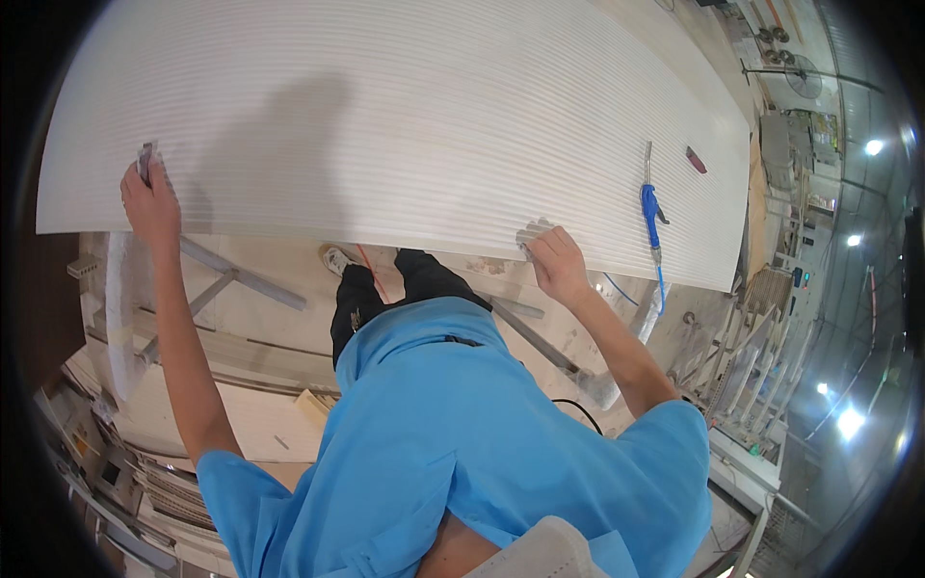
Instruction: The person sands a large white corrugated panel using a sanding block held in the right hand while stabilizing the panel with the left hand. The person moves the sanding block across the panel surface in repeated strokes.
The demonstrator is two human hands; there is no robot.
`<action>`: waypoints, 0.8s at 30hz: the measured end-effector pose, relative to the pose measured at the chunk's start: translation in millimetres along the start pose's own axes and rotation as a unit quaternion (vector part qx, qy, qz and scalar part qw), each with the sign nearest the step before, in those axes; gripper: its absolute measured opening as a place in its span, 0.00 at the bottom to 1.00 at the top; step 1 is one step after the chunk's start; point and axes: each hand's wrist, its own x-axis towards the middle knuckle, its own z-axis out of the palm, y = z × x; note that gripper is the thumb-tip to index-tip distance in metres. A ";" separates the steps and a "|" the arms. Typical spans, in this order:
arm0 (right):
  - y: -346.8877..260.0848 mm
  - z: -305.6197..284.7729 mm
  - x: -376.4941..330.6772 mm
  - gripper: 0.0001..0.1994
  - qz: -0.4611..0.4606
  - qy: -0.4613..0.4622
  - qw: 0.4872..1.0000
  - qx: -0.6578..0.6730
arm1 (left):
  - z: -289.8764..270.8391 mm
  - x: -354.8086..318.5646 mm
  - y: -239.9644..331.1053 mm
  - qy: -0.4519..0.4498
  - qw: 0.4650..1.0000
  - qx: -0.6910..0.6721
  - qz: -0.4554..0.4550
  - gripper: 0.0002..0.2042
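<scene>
1. Nearest the camera, a blue shirt fills the lower middle; dark trousers and a shoe show beyond it, beside the panel's near edge.
2. The right hand, at that near edge, pinches a grey pad between curled fingers and thumb; the pad lies over the ribs.
3. The left hand, reaching over the same edge close to the left corner, is curled around a grey block with a dark face.
4. Under both hands, the white ribbed panel extends away from the body on metal legs. Its ribs run roughly along the near edge. Open ribbing, partly crossed by a shadow, separates the hands and continues beyond them.
5. Right of the right hand, well inside the panel's right edge, rests a blue air gun, nozzle pointing away; its blue hose drops over the near edge.
6. Just beyond the air gun lies a dark red tool; any lettering on it is too small to read.
7. Farther right, past the panel, stand a fan and bright lamps.
</scene>
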 end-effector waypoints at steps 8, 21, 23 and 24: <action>-166.8 133.3 199.5 0.09 -0.154 0.067 0.984 0.054 | -9.1 -0.2 5.7 -0.001 0.999 -0.018 0.026 0.23; 5.9 19.4 -4.2 0.14 -0.039 0.041 0.998 -0.003 | -5.1 0.1 2.5 0.020 0.998 0.031 0.044 0.22; -7.3 18.8 2.7 0.17 -0.016 0.045 0.999 -0.005 | -6.4 -2.6 7.0 0.024 0.998 0.034 0.041 0.22; -24.5 35.3 29.0 0.19 -0.064 0.072 0.995 -0.003 | -6.6 -4.3 8.9 0.026 0.999 0.026 0.035 0.22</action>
